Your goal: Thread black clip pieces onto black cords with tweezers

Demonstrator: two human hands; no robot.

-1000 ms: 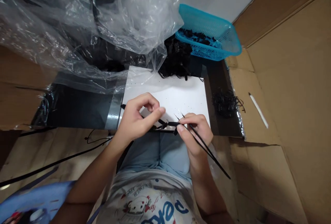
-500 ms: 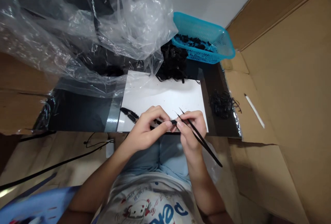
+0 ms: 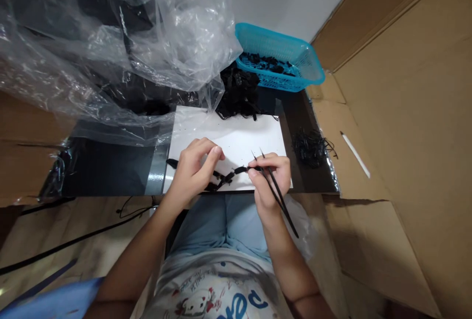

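In the head view, my right hand is closed on black tweezers, its fingertips at one end of a black jointed strip, which lies along the lower edge of the white board at lower centre of the frame. My left hand curls over the strip's left portion; whether it grips, I cannot tell. I judge the strip light and limp — take it near its ends. A blue plastic basket of black parts sits upper centre.
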